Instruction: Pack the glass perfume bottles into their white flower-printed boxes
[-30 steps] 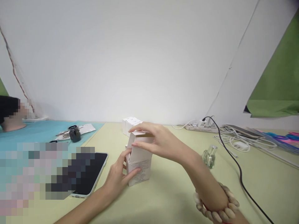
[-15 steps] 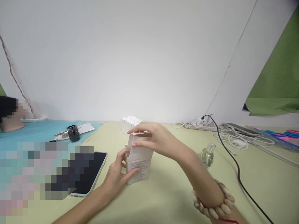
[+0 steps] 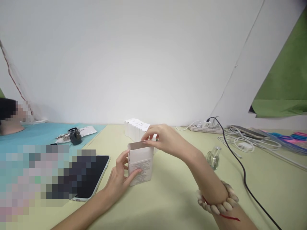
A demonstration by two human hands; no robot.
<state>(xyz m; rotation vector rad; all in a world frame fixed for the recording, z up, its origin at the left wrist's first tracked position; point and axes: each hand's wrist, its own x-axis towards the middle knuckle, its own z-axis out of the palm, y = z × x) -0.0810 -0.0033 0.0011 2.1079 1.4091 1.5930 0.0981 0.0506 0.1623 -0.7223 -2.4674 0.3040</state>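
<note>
A small white carton (image 3: 141, 164) with printed text on its near face stands on the table, its top open. My left hand (image 3: 122, 171) is closed around its left side, thumb across the printed face and fingers behind. At the upper right my right hand (image 3: 160, 137) pinches the carton's rim, with the thumb in front and the fingers on the far side. The inside of the carton is mostly hidden. To the right of my forearm is a clear glass bottle (image 3: 213, 158) with a silver neck.
A row of white boxes (image 3: 134, 127) stands behind the carton. Left are a phone (image 3: 96, 175), a dark jar (image 3: 75, 136) and a mannequin head (image 3: 11, 119). A black cable (image 3: 243, 169) crosses the right side, near a power strip (image 3: 202, 128) and white cords.
My right hand has shifted from over the carton's top to its upper right rim. The carton stands straighter and its opening shows more. My left hand keeps its hold.
</note>
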